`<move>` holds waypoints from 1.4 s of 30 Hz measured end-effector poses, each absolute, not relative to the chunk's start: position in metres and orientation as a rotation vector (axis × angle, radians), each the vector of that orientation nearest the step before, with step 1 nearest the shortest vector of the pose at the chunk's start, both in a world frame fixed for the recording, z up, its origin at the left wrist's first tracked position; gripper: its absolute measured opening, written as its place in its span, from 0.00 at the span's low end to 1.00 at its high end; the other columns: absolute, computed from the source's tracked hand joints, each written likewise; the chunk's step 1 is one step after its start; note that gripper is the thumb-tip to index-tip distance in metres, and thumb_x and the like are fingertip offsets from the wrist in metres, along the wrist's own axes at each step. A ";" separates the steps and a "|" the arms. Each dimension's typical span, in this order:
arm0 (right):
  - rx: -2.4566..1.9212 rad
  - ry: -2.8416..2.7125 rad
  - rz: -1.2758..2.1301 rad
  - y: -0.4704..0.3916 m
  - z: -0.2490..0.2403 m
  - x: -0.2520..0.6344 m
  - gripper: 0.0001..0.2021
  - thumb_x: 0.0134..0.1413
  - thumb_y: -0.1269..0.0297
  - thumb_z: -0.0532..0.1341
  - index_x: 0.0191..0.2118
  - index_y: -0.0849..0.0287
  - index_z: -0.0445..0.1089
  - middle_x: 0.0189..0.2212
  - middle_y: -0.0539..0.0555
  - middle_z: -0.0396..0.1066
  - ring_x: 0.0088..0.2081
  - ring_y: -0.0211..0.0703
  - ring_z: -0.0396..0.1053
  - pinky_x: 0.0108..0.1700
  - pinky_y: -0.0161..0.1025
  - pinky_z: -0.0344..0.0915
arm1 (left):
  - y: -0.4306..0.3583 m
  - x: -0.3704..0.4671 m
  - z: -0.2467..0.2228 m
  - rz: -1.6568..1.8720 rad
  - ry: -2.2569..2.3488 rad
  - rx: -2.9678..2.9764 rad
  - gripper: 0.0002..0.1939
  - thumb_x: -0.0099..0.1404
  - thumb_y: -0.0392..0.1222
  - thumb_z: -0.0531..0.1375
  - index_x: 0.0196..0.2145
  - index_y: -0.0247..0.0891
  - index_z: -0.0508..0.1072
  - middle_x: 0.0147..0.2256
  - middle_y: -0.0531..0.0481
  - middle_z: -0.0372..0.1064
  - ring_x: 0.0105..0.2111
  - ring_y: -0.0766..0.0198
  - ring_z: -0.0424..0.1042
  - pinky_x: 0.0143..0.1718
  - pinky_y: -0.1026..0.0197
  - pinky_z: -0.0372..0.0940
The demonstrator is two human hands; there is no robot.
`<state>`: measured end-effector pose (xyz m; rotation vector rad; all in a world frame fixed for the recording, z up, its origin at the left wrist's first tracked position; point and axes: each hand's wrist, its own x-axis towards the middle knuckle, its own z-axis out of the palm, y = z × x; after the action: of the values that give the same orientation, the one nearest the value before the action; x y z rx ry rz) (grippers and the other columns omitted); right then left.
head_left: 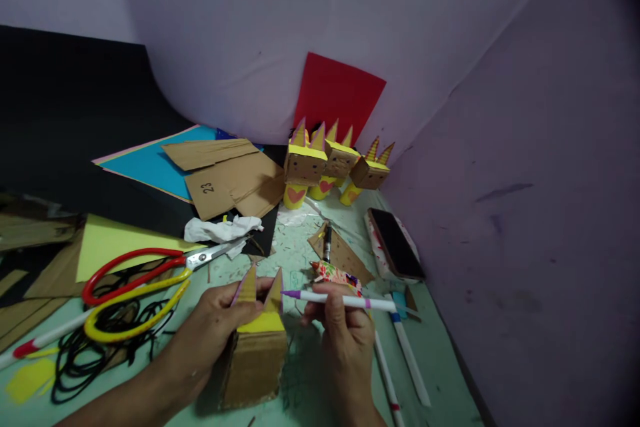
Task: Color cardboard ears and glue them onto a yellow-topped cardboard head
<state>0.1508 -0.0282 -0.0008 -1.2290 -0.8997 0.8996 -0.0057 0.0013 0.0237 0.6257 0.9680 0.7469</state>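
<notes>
My left hand (pixel 215 320) grips a small cardboard box (pixel 254 363) from its left side, thumb near the top. The box has a yellow top and two pointed cardboard ears (pixel 273 295) edged in purple. In my right hand (pixel 345 337) is a white felt-tip marker (pixel 345 300) with a purple tip. The marker lies nearly level and points left, its tip at the edge of the right ear; I cannot tell whether it touches. The fingers under the marker are partly hidden.
Scissors (pixel 195 258) with red and yellow handles lie left, over black cord (pixel 95 353). Behind stand several cardboard figures (pixel 306 167) with pointed ears. A phone (pixel 397 243) and more markers (pixel 410 360) lie right, near the wall. Cardboard pieces (pixel 235 180) lie at the back left.
</notes>
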 end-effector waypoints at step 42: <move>-1.266 -1.809 1.156 -0.058 0.029 0.156 0.32 0.31 0.58 0.74 0.44 0.55 0.60 0.48 0.57 0.65 0.51 0.55 0.63 0.50 0.45 0.60 | 0.004 -0.014 0.019 0.860 0.928 0.637 0.20 0.57 0.54 0.58 0.30 0.32 0.76 0.24 0.44 0.74 0.28 0.58 0.71 0.33 0.59 0.62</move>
<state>0.1558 -0.0577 0.0285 -1.2662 -1.8092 1.1558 -0.0138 0.0040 0.0188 0.6369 0.9283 0.8598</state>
